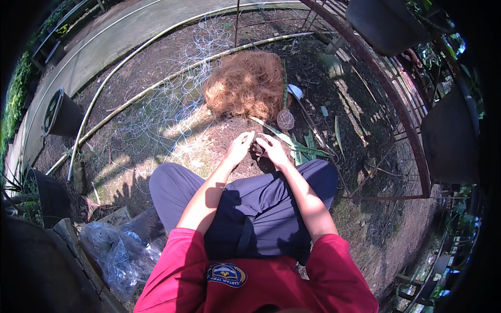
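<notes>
Both hands meet in front of my crossed legs, around a dark, crumbly clump of soil (256,149). My left hand (240,148) curls against its left side, fingertips partly hidden. From the other side my right hand (273,149) bends its fingers over the clump. Just beyond them lies a big heap of orange-brown coconut fibre (245,83). A small round ball wound with string (285,120) rests at the heap's right front corner. Long green leaves (305,149) lie on the ground to the right of my hands.
Tangled pale string (172,115) spreads over the ground at left, with long pipes (156,83) beyond. A white object (295,92) lies right of the fibre. Black pots (62,113) stand at left; a rusty metal frame (399,104) curves along the right. Clear plastic (112,250) lies behind my left knee.
</notes>
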`<action>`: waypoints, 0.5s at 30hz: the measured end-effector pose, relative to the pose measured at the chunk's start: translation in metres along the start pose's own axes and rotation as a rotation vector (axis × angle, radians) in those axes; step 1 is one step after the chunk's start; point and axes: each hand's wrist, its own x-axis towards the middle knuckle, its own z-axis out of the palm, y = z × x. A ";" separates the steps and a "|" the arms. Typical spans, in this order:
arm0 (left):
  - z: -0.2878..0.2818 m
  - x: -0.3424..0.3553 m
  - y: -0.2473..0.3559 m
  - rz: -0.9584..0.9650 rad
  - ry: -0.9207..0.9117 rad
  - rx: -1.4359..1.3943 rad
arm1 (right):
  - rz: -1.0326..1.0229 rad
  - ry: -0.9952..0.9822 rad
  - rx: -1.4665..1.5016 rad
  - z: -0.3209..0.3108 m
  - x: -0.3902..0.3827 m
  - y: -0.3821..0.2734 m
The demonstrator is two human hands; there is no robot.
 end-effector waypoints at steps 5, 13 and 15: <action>0.016 0.014 -0.030 -0.041 -0.109 -0.451 | -0.019 0.001 0.428 0.037 -0.013 0.002; 0.020 0.011 -0.033 -0.272 0.023 -0.522 | -0.206 0.213 -0.404 0.033 -0.003 0.024; 0.026 0.000 -0.010 -0.389 0.084 -0.504 | -0.215 0.275 -0.439 0.034 -0.003 0.025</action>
